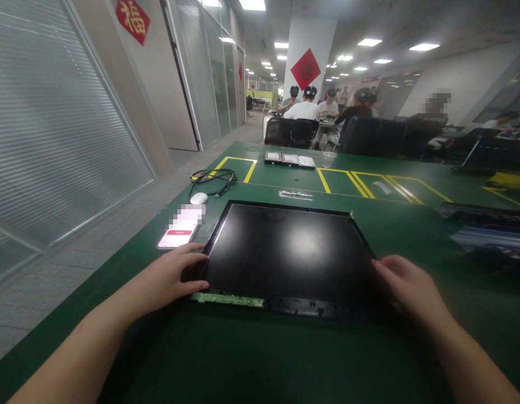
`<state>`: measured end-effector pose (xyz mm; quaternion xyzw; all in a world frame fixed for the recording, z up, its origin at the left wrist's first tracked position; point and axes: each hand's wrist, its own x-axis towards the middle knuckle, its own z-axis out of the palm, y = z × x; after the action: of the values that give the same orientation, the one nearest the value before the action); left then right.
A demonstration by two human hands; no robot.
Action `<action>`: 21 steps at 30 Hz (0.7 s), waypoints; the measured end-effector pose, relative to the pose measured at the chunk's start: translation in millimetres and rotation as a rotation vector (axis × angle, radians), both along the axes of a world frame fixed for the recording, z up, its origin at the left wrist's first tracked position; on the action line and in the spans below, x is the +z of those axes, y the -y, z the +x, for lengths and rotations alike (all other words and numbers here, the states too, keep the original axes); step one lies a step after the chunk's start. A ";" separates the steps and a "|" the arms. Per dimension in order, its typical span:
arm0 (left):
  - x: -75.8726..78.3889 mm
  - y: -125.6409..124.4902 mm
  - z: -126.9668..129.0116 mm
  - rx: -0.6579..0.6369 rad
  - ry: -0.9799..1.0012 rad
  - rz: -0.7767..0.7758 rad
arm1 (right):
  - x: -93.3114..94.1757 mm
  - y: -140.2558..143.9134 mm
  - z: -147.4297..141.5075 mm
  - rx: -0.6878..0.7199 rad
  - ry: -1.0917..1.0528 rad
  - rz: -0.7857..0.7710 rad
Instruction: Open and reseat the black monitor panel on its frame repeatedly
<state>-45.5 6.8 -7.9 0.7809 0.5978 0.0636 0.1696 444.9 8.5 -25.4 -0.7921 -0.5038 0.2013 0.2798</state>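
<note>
Left hand (169, 278) rests on the near-left corner of the black display panel (287, 252), fingers loosely spread with the thumb on the edge — the panel lies flat on the green table (251, 359), a green circuit strip (226, 299) exposed along its near side. Right hand (406, 286) grips the near-right corner, fingers curled over the edge. Left of the panel lie a phone (178, 234), a white mouse (198, 198) and a coiled cable (213, 179) — beyond it, three drives (290, 160).
</note>
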 end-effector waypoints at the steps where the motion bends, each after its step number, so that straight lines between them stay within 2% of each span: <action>1: 0.1 0.1 0.6 0.005 -0.006 -0.001 | 0.1 -0.2 -0.1 0.002 -0.009 -0.001; 6: 0.5 2.4 3.4 0.027 0.024 0.029 | 2.3 -0.9 -1.1 0.011 -0.008 0.011; 13: -5.8 1.6 3.8 -0.017 0.042 0.094 | 2.0 -0.2 -1.9 0.004 -0.015 0.019; 21: -15.5 -2.4 12.8 0.104 0.062 0.172 | 1.8 0.5 1.9 -0.043 0.008 0.046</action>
<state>-32.7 9.2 -23.4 0.7582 0.6242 0.1478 0.1169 446.9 8.0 -23.6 -0.7970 -0.4921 0.1803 0.3003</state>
